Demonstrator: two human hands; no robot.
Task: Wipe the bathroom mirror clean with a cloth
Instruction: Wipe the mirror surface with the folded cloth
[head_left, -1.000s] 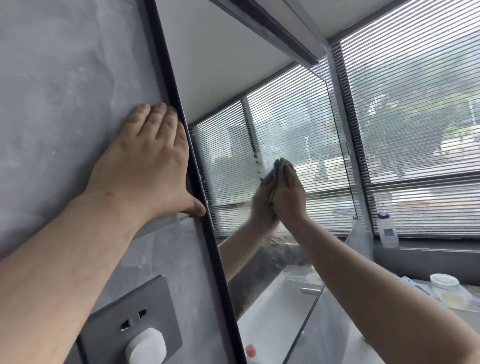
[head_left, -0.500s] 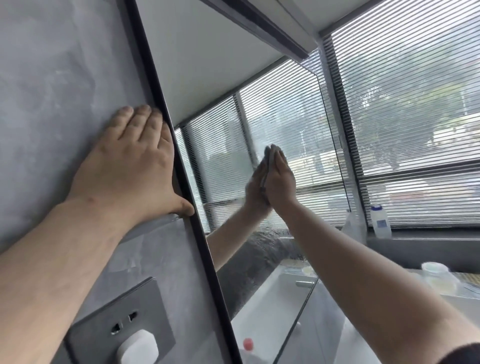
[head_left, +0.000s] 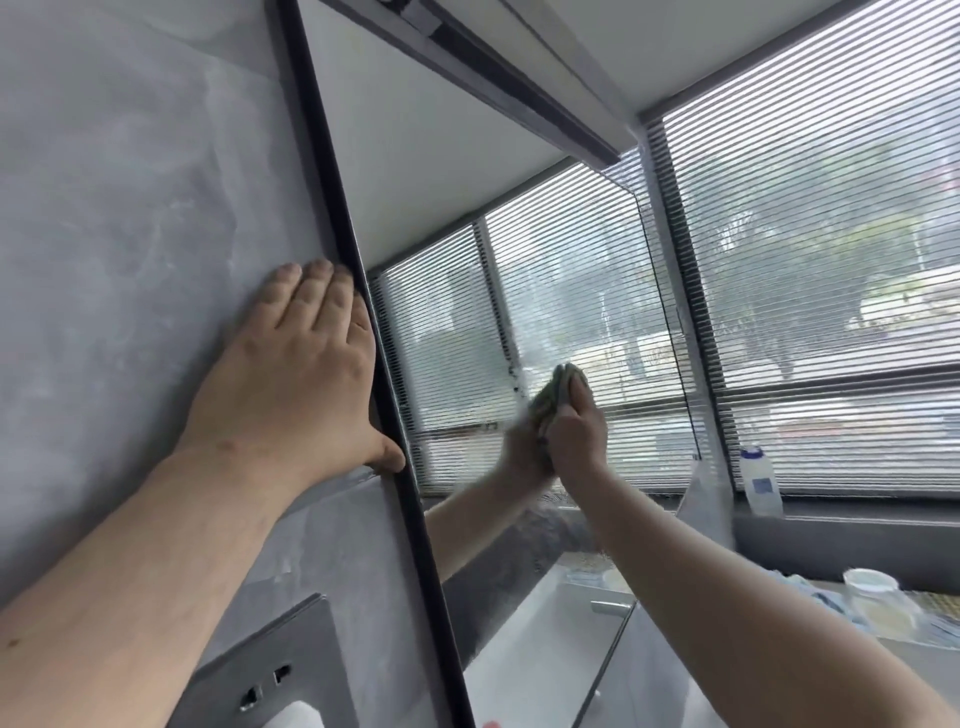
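L hand (head_left: 306, 374) lies flat on the grey wall (head_left: 130, 208), fingers straight and together, index side & thumb touching the black frame (head_left: 363, 338) of the mirror (head_left: 452, 208); it holds nothing. R hand (head_left: 576, 436) reaches farther in and presses the cloth (head_left: 558, 389) vs. the glass, fingers approx. straight and pointing up, thumb hidden so can't tell if it pinches. The cloth is greenish-grey, bunched btwn palm and mirror, its top edge showing just above the fingertips; it sits about mid-height on the glass, right of centre, w/ hand & cloth reflected just to the left. Glass above and left of the cloth looks hazy. Near bottom left, a grey socket plate (head_left: 270, 670) on the wall w/ a white plug (head_left: 301, 719) partly cut off by the edge. Right side: window w/ blinds (head_left: 831, 260) down; a white bottle (head_left: 759, 480) stands on the sill just beside the mirror's right edge. Nearer, at right, a clear jar (head_left: 872, 597) w/ pale lid on the counter.
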